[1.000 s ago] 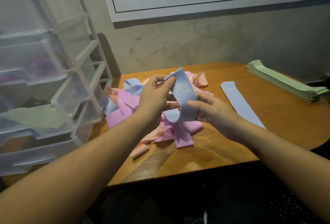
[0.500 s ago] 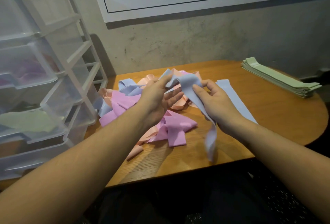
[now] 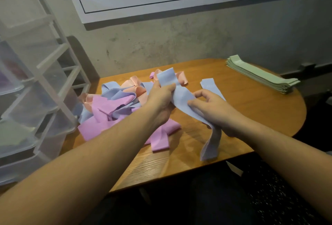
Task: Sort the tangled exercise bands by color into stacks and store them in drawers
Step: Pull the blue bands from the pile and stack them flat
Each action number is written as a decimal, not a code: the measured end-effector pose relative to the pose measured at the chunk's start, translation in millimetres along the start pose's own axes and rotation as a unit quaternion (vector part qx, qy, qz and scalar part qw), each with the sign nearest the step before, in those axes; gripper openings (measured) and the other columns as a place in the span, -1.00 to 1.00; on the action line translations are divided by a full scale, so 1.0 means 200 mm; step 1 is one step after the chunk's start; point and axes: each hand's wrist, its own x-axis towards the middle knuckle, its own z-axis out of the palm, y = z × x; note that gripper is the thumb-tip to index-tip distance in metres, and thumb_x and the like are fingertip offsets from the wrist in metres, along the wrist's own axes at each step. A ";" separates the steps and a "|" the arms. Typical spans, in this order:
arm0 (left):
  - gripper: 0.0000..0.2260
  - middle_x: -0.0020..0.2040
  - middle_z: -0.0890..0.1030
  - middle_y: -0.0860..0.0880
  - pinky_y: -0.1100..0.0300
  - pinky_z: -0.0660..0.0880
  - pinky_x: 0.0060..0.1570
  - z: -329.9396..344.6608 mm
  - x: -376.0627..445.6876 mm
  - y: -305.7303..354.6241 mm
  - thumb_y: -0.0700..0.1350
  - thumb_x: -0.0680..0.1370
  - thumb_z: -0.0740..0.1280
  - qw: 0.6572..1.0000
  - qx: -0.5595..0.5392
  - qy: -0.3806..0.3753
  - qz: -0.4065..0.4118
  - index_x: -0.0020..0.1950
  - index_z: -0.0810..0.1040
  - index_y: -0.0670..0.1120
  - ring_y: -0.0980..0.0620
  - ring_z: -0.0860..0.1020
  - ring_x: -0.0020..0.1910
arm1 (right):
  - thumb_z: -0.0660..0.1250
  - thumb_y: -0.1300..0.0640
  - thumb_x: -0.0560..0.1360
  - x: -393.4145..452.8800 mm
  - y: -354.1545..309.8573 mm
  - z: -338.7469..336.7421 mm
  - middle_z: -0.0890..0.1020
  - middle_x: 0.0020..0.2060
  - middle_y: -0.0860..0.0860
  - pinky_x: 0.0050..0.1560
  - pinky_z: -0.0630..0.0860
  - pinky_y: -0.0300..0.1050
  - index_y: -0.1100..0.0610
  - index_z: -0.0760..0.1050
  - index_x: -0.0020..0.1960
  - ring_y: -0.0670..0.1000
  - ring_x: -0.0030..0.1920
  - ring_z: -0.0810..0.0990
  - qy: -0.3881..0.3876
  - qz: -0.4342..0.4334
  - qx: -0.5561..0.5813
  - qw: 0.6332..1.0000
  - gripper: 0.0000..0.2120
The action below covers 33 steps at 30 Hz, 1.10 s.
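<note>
A blue band [image 3: 181, 97] is held by both hands above the middle of the wooden tabletop [image 3: 251, 106]. Its upper end is gripped in the curled fingers of the left hand [image 3: 159, 100], and its middle is pinched by the right hand [image 3: 212, 109]; the loose lower end is seen hanging toward the near tabletop edge at 6 o'clock. The tangled pile [image 3: 115, 106] of pink, peach and blue bands is spread at 9 o'clock of the hands, touching the clear drawer unit [image 3: 36, 90] at the tabletop's left edge. A flat blue band [image 3: 210, 85] is laid just behind the right hand, at 1 o'clock. A green stack [image 3: 260, 75] is placed along the far right rim at 2 o'clock. Bare wood is left between the hands and that stack.
</note>
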 end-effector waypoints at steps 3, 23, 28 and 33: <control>-0.63 -0.31 0.60 -0.02 -0.06 0.51 -0.05 0.07 0.03 -0.01 -0.40 0.55 0.11 1.000 0.013 0.015 0.001 -0.22 0.55 -0.01 -0.05 0.55 -0.24 | 0.39 0.05 0.54 0.00 0.02 -0.09 0.63 -0.14 -0.07 -0.29 0.42 -0.31 0.04 0.56 0.04 -0.14 -0.19 0.56 -0.003 0.025 0.012 1.000 -0.89; -0.68 -0.06 0.70 -0.14 0.08 0.62 -0.23 0.51 0.45 -0.15 -0.28 0.53 0.13 0.997 0.020 0.067 -0.038 0.19 0.57 -0.20 -0.07 0.69 -0.15 | 0.18 0.14 0.62 -0.02 0.32 -0.60 0.45 -0.26 0.02 -0.26 0.31 -0.07 0.02 0.39 0.15 -0.05 -0.29 0.39 0.097 0.048 -0.039 0.993 -0.87; -0.89 0.21 0.62 -0.20 -0.01 0.64 0.01 0.54 0.53 -0.20 -0.12 0.69 0.17 0.997 0.064 0.042 -0.019 0.11 0.49 -0.03 -0.17 0.64 0.16 | 0.30 0.30 0.55 -0.01 0.39 -0.67 0.56 -0.26 0.04 -0.32 0.36 -0.13 0.04 0.55 0.00 0.02 -0.28 0.47 0.080 0.079 0.037 0.993 -0.83; -0.84 0.09 0.64 -0.11 0.19 0.51 -0.26 0.52 0.65 -0.27 -0.06 0.65 0.32 0.989 0.143 0.047 -0.005 0.21 0.57 -0.01 0.01 0.59 -0.09 | 0.24 0.17 0.60 0.00 0.45 -0.68 0.51 -0.30 0.08 -0.56 0.28 -0.27 0.02 0.62 -0.07 -0.06 -0.48 0.40 0.086 0.131 -0.012 0.988 -0.81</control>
